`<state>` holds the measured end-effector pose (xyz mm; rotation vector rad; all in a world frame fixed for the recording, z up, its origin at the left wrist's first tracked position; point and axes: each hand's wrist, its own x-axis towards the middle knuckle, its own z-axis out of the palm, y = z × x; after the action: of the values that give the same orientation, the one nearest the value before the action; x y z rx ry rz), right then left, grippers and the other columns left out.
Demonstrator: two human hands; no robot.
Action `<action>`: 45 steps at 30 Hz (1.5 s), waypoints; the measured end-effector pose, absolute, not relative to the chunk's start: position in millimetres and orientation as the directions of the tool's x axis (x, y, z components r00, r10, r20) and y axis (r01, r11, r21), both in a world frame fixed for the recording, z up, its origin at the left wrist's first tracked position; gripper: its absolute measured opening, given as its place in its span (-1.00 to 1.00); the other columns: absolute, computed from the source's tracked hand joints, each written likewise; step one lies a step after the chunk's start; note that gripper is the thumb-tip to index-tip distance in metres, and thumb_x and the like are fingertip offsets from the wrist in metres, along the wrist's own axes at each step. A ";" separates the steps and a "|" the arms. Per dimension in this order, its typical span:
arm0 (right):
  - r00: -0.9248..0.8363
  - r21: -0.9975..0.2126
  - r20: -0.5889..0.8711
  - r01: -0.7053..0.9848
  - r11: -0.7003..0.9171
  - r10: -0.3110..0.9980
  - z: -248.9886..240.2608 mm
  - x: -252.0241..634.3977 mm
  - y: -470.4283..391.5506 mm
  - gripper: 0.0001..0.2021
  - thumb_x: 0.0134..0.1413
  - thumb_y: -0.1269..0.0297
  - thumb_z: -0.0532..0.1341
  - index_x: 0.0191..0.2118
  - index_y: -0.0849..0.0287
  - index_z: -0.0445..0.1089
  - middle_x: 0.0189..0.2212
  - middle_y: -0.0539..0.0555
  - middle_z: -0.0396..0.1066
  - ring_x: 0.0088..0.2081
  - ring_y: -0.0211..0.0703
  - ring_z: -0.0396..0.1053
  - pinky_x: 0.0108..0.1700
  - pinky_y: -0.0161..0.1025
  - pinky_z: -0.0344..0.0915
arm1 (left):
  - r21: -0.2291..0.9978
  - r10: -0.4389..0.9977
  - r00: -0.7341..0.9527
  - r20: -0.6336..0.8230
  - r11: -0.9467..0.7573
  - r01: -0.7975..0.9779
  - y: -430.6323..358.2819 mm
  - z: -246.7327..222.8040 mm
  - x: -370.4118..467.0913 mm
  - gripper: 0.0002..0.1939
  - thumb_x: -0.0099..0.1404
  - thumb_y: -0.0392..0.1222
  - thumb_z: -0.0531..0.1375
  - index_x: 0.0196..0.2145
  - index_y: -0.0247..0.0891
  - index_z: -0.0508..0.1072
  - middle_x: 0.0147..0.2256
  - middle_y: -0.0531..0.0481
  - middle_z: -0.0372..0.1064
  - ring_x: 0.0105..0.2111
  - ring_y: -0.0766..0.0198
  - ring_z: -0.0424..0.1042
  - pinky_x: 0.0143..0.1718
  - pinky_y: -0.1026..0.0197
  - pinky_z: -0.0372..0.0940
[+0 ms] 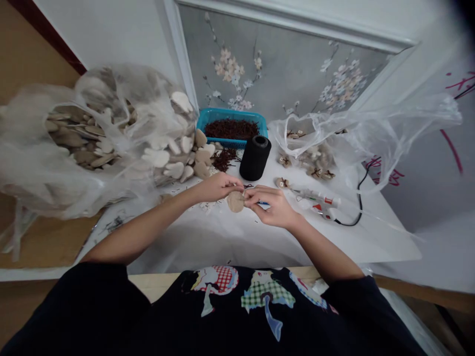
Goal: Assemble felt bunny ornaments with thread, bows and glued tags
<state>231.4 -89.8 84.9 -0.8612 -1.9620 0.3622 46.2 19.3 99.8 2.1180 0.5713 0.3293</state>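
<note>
A beige, rounded fabric piece (235, 202) is between my hands, just above the white table. My left hand (220, 188) pinches it along its upper edge, fingers closed. My right hand (270, 205) is closed around a slim tool (263, 203) with a blue part; its thin tip meets the right side of the piece, and most of its length is hidden by the fingers. Dark brown bows (248, 186) and small pale bits (210, 207) lie beside the hands. A finished-looking beige piece with a brown bow (282, 183) rests to the right.
Behind stand a black thread cone (255, 160) and a blue basket (232, 114) of brown bows. Large plastic bags (122, 143) of beige fabric shapes fill the left. At right are a clear bag (371, 133) with bowed pieces and a white glue gun (322, 202) with a black cord.
</note>
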 end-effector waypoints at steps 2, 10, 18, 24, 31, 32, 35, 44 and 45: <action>-0.269 -0.602 0.632 0.421 0.679 0.727 81.6 230.7 -86.6 -0.84 0.20 0.36 0.14 -0.41 0.08 0.36 -0.33 0.06 0.52 -0.30 -0.19 0.48 -0.20 -0.18 0.43 | 0.791 0.529 0.849 0.019 -0.527 0.311 2.6 85.0 39.2 -0.80 0.24 -0.16 0.13 -0.40 -0.27 0.52 -0.53 0.05 0.44 -0.54 0.32 0.34 -0.48 0.33 0.15; -0.464 -0.512 0.560 0.457 0.727 0.686 72.3 222.9 -82.0 -0.81 0.21 0.43 0.07 -0.39 0.09 0.34 -0.33 0.10 0.50 -0.28 -0.14 0.45 -0.18 -0.14 0.42 | 0.444 0.521 0.825 0.219 -0.806 0.391 -32.6 101.3 9.7 -0.70 0.34 -0.18 -0.02 -0.25 -0.19 0.52 -0.55 0.05 0.40 -0.59 0.32 0.29 -0.52 0.29 0.09; -0.205 -0.641 0.620 0.424 0.640 0.757 76.5 233.3 -81.2 -0.85 0.20 0.34 0.15 -0.41 0.08 0.35 -0.32 0.07 0.52 -0.28 -0.19 0.49 -0.18 -0.18 0.44 | 0.721 0.548 0.835 0.052 -0.599 0.348 -18.4 80.3 35.3 -0.73 0.30 -0.14 0.05 -0.39 -0.28 0.50 -0.59 0.05 0.38 -0.59 0.33 0.31 -0.49 0.31 0.16; -0.367 -0.575 0.577 0.452 0.682 0.730 68.1 235.2 -83.8 -0.82 0.19 0.45 0.09 -0.41 0.09 0.33 -0.32 0.07 0.51 -0.27 -0.18 0.46 -0.16 -0.17 0.42 | 0.471 0.440 0.873 0.210 -0.828 0.304 -44.9 100.8 19.0 -0.71 0.38 -0.22 -0.04 -0.27 -0.21 0.48 -0.60 0.09 0.33 -0.64 0.35 0.24 -0.56 0.30 0.07; -0.224 -0.666 0.628 0.340 0.664 0.745 83.5 233.6 -89.1 -0.86 0.18 0.36 0.17 -0.42 0.10 0.34 -0.34 0.06 0.51 -0.32 -0.21 0.47 -0.21 -0.21 0.42 | 0.790 0.552 0.834 -0.012 -0.506 0.346 -8.6 94.9 38.2 -0.69 0.31 -0.08 0.06 -0.38 -0.32 0.51 -0.55 0.04 0.40 -0.54 0.32 0.33 -0.49 0.32 0.16; -0.163 -0.691 0.618 0.354 0.630 0.769 82.2 234.7 -87.4 -0.86 0.17 0.35 0.19 -0.43 0.10 0.35 -0.34 0.07 0.51 -0.32 -0.21 0.47 -0.21 -0.22 0.41 | 0.786 0.564 0.825 -0.028 -0.497 0.366 -13.1 86.9 39.5 -0.67 0.32 -0.08 0.06 -0.39 -0.33 0.51 -0.58 0.05 0.37 -0.56 0.32 0.31 -0.51 0.32 0.14; -0.091 -0.711 0.581 0.426 0.559 0.809 71.6 236.2 -82.8 -0.86 0.14 0.37 0.20 -0.45 0.12 0.35 -0.32 0.08 0.52 -0.30 -0.19 0.49 -0.18 -0.22 0.41 | 0.703 0.570 0.821 0.039 -0.599 0.382 -34.3 73.4 35.1 -0.65 0.38 -0.10 -0.01 -0.33 -0.31 0.51 -0.62 0.08 0.32 -0.61 0.36 0.27 -0.53 0.33 0.09; -0.347 -0.636 0.611 0.320 0.702 0.712 68.5 231.4 -93.0 -0.85 0.18 0.42 0.17 -0.42 0.12 0.37 -0.34 0.07 0.51 -0.28 -0.20 0.46 -0.16 -0.21 0.40 | 0.703 0.551 0.821 0.149 -0.643 0.304 -15.0 106.5 31.3 -0.67 0.37 -0.08 0.02 -0.33 -0.30 0.50 -0.58 0.05 0.35 -0.60 0.39 0.25 -0.53 0.33 0.07; -0.322 -0.655 0.620 0.291 0.698 0.716 69.8 233.1 -93.8 -0.85 0.19 0.40 0.18 -0.42 0.12 0.37 -0.34 0.08 0.51 -0.28 -0.20 0.47 -0.17 -0.22 0.41 | 0.781 0.571 0.816 0.086 -0.548 0.302 -10.3 103.2 35.6 -0.66 0.35 -0.05 0.05 -0.37 -0.32 0.50 -0.58 0.05 0.33 -0.59 0.39 0.23 -0.54 0.34 0.06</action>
<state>233.1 -93.8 69.8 -0.7822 -1.9053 0.5329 35.6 -10.3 103.2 2.1816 0.6385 0.4231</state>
